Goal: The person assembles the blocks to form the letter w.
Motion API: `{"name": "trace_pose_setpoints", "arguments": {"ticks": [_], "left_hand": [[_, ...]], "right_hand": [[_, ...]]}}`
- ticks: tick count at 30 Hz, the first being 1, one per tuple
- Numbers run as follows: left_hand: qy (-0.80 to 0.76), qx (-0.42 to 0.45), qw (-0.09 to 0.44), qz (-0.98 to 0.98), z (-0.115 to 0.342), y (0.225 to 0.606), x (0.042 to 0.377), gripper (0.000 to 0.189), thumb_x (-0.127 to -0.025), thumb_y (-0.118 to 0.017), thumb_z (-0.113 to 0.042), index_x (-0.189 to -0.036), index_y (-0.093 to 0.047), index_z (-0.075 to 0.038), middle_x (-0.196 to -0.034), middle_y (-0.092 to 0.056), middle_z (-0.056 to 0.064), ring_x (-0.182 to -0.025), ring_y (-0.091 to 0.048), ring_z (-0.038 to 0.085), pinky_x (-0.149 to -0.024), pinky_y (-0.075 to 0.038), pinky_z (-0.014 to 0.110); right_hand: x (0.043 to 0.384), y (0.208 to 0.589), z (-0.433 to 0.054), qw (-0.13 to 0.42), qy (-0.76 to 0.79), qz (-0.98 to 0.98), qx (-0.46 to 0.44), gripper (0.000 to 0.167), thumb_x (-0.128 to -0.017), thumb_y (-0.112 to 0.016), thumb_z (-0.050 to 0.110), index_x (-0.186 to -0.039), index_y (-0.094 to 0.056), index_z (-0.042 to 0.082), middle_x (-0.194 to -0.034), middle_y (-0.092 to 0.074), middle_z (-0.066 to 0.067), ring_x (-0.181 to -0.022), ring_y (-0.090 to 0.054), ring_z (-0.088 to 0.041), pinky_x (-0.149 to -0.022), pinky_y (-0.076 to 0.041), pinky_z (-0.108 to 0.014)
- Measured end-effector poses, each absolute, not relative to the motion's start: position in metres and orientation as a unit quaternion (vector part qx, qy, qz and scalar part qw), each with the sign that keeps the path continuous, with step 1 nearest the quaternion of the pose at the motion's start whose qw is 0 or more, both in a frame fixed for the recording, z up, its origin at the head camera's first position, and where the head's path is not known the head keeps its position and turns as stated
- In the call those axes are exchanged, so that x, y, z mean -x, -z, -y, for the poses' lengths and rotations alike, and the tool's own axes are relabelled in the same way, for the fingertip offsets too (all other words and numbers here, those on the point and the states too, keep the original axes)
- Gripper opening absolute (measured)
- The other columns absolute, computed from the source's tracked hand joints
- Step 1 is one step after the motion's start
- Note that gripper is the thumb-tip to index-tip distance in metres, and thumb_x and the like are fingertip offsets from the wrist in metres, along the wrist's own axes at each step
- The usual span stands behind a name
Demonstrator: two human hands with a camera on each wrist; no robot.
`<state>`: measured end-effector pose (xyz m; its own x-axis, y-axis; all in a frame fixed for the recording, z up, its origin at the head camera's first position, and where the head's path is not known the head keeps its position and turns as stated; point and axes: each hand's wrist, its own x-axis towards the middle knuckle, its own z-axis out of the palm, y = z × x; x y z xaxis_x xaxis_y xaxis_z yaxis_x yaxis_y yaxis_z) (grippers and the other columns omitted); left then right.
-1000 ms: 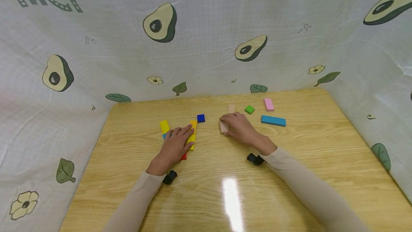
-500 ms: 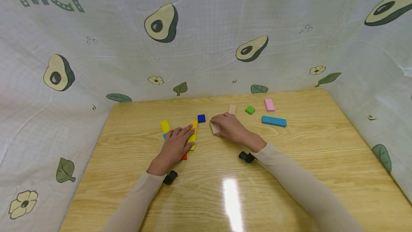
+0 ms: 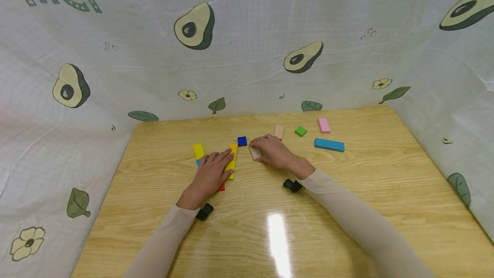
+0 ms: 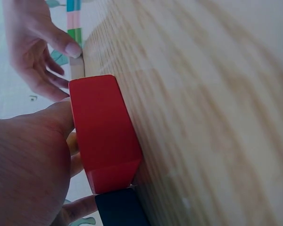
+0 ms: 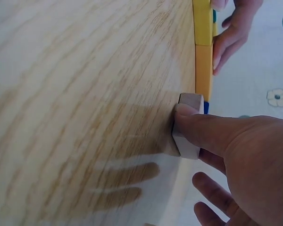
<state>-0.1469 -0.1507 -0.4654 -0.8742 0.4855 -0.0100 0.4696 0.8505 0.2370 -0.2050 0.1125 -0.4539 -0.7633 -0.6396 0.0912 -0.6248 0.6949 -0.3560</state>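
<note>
My right hand pinches a pale beige wooden block between thumb and fingers. In the right wrist view the thumb lies on one side of that block, close over the table. My left hand rests spread over a group of coloured blocks. Around it show a yellow block, an orange block, a second yellow block and a bit of light blue. A red block stands beside the left hand, partly covered in the head view. A dark blue block lies between the hands.
Behind the right hand is another beige block. Farther right lie a green block, a pink block and a long blue block. A printed cloth hangs along the back and sides of the wooden table.
My right hand has moved left with the beige block, closer to the dark blue block and the coloured group. The left hand has stayed on its blocks.
</note>
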Motion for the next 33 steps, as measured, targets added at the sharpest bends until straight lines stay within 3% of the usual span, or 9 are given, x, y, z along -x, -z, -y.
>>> {"name": "trace_pose_setpoints", "arguments": {"ticks": [20,33], "left_hand": [[-0.111,-0.248,0.036,-0.962,0.151,0.465,0.146,0.055,-0.11,-0.058,-0.034,-0.159,-0.05,-0.01,-0.17,-0.038,0.009,-0.144,-0.044,0.038,-0.119,-0.03,0.063],[-0.118,-0.25,0.039,-0.96,0.151,0.465,0.146,0.055,-0.11,-0.058,-0.033,-0.159,-0.05,-0.009,-0.17,-0.038,0.01,-0.145,-0.043,0.039,-0.119,-0.029,0.065]], "right_hand": [[0.209,0.456,-0.109,0.028,0.197,-0.915,0.351,0.052,-0.097,-0.079,0.009,-0.144,-0.062,-0.003,-0.148,-0.062,-0.017,-0.136,-0.057,-0.038,-0.114,-0.045,-0.052],[0.207,0.449,-0.131,0.024,0.221,-0.929,0.296,0.055,-0.098,-0.077,0.014,-0.147,-0.059,-0.002,-0.158,-0.051,-0.021,-0.145,-0.047,-0.043,-0.121,-0.035,-0.058]]}}
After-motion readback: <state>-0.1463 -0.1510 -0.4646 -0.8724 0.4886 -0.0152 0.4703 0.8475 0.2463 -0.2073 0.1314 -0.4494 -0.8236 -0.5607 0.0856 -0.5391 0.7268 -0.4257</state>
